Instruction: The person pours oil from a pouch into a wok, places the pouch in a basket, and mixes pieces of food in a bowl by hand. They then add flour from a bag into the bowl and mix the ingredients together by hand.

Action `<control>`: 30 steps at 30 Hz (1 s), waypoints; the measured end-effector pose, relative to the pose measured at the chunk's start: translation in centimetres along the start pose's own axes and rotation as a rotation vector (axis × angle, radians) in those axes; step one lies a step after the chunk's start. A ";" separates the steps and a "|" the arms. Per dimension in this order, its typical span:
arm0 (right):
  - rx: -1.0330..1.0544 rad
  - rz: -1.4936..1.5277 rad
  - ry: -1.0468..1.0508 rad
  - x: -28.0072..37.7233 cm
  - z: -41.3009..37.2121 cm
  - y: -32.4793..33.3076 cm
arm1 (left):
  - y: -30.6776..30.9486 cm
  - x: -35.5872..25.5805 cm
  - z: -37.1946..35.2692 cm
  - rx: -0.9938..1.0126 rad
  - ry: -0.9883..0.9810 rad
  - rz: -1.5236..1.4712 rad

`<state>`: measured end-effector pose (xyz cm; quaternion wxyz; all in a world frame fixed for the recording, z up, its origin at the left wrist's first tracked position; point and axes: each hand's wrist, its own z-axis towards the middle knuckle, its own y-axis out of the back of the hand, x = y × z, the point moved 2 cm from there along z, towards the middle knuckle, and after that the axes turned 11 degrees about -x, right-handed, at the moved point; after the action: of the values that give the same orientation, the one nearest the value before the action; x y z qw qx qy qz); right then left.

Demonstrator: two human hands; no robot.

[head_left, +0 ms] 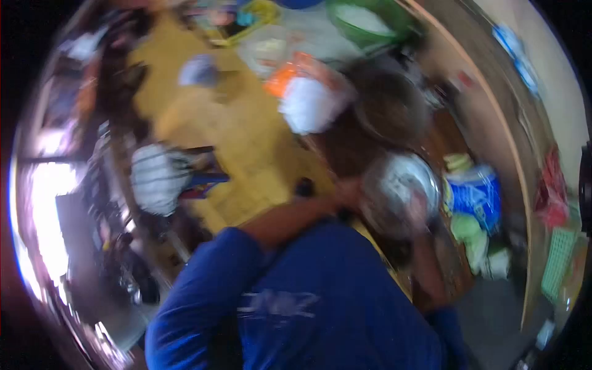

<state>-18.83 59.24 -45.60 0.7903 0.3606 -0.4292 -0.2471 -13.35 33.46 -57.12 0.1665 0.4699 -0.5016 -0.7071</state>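
A round metal bowl stands at the right edge of the brown table, with something whitish inside. My left hand is at the bowl's near left rim, its fingers mostly hidden against the side. Inside the bowl, over the pale contents, is my right hand, its fingers smeared by motion. Just beyond the bowl sits a wide dark basin. A white plastic bag lies to its left, beside an orange packet.
A blue package and pale green cloth-like items lie right of the bowl. At the back stand a green basin and a yellow crate. A person in a checkered shirt is at the left. A red bag hangs at far right.
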 end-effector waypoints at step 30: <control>0.373 -0.214 -0.469 5.6 4.7 4.4 | 7.2 -2.0 1.4 -0.120 0.671 -0.920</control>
<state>-19.68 56.34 -37.64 0.5598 0.4755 -0.5973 -0.3222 -15.26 32.47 -49.86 0.0183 0.8283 -0.1241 -0.5460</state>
